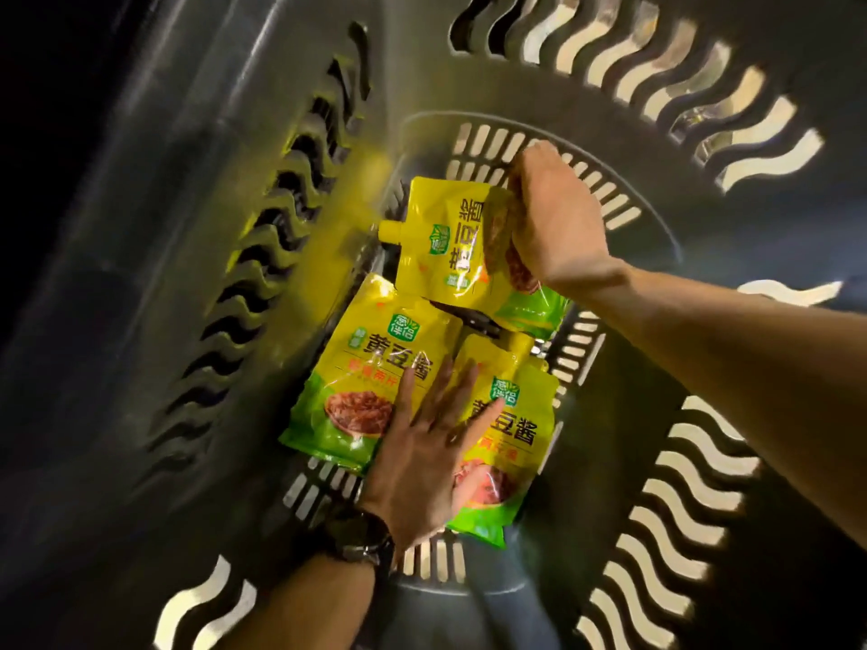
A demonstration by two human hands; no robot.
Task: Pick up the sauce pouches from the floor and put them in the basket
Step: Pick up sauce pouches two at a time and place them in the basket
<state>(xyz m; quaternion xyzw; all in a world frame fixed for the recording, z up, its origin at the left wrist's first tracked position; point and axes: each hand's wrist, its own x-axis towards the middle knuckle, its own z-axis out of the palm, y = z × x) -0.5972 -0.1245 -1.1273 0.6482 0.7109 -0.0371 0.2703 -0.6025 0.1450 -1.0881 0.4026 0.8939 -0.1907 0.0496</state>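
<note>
Slotted basket [155, 190] walls fill the view; three sauce pouches [375, 368] sit on its floor. Your left hand [431, 457], fingers spread flat, pins the nearer two, likely steadying them while your right hand [553, 227] grips the far pouch [445, 255] with curled fingers.

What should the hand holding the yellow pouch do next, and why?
Probably the right hand should ease the spouted pouch down and let go. It grips that pouch already deep inside the basket, while the left hand lies flat on the lower-left pouch and the lower-right pouch, so it likely only needs laying beside them.
</note>
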